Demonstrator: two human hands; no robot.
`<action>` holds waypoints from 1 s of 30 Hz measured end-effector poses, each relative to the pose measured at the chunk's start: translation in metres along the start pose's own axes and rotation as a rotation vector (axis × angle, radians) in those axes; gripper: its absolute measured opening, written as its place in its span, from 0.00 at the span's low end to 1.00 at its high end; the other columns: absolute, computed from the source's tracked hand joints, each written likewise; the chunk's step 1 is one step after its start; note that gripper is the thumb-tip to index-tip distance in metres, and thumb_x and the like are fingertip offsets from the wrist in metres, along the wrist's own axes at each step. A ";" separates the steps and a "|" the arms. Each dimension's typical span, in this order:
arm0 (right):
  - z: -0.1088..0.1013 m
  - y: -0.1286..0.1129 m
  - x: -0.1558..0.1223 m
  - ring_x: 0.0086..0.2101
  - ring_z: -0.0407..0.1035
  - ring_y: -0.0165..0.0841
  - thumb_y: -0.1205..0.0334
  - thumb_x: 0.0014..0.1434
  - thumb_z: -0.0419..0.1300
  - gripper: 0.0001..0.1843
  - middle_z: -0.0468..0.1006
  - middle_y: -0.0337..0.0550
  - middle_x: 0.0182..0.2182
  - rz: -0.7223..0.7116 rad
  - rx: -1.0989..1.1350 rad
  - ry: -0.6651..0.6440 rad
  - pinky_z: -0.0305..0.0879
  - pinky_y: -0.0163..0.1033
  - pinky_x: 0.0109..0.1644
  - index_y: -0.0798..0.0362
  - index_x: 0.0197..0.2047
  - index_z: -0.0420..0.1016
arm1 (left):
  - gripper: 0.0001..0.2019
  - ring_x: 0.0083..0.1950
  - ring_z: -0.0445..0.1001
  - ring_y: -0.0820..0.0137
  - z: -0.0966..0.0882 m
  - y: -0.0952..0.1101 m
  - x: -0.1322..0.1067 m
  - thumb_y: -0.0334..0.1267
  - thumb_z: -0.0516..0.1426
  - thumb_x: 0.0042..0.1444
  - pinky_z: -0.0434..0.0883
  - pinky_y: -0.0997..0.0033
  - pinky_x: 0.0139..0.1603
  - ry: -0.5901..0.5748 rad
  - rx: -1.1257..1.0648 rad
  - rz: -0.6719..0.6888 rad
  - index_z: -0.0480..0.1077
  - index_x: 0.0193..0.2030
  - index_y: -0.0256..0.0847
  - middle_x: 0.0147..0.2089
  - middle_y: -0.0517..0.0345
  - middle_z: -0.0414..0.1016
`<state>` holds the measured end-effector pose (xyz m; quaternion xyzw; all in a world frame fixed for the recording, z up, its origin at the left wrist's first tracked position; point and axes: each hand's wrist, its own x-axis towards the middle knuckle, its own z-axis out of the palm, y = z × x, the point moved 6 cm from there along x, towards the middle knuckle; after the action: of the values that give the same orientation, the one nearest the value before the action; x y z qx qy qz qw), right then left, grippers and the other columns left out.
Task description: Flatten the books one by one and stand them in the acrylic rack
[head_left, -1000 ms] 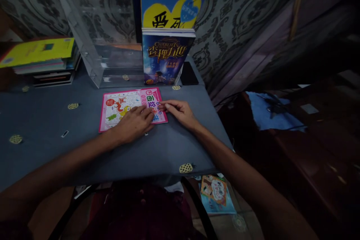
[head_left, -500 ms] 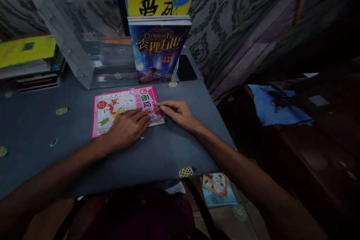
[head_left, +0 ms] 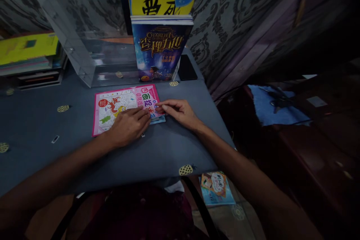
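A pink picture book with a fox and other drawings on its cover lies on the grey-blue tablecloth. Across its lower middle, my left hand rests flat with the fingers stretched out, pressing on the cover. At the book's right edge is my right hand, its thumb and fingertips drawn together on that edge; the exact grip is partly hidden. Below the cover, a strip of blue-and-white page or booklet sticks out between the two hands.
Behind the pink book, upright books with a dark blue front cover stand by a clear plastic holder. A black phone-like slab lies beside them. At the left is a book stack. Another book lies below the table edge.
The strip showing under the cover was white and is now bluish. Both hands keep nearly the same place on the book, and the view has shifted slightly.
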<state>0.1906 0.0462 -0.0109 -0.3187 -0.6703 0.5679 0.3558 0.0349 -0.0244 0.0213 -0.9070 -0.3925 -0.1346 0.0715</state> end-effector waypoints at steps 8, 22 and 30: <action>0.000 -0.002 -0.004 0.33 0.77 0.33 0.49 0.63 0.63 0.19 0.85 0.43 0.35 -0.020 -0.213 0.003 0.73 0.38 0.40 0.52 0.48 0.84 | 0.15 0.59 0.78 0.54 0.006 0.000 -0.003 0.41 0.54 0.70 0.78 0.53 0.55 -0.032 -0.007 -0.035 0.76 0.53 0.34 0.55 0.42 0.80; 0.016 -0.013 -0.006 0.30 0.71 0.31 0.54 0.62 0.64 0.15 0.80 0.42 0.34 -0.257 -0.508 -0.156 0.69 0.37 0.36 0.51 0.48 0.83 | 0.16 0.58 0.77 0.61 0.005 -0.013 -0.008 0.44 0.53 0.70 0.75 0.59 0.58 -0.065 -0.015 -0.012 0.74 0.55 0.39 0.58 0.47 0.79; 0.023 -0.015 -0.015 0.40 0.74 0.36 0.59 0.67 0.62 0.12 0.79 0.47 0.40 -0.369 -0.713 -0.199 0.73 0.43 0.45 0.52 0.49 0.83 | 0.20 0.61 0.72 0.56 -0.010 -0.108 -0.035 0.46 0.50 0.71 0.69 0.54 0.60 -0.231 0.124 -0.430 0.69 0.64 0.43 0.64 0.45 0.71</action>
<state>0.1790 0.0189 -0.0006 -0.2400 -0.9021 0.2549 0.2523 -0.0691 0.0223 0.0227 -0.8058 -0.5897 -0.0180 0.0517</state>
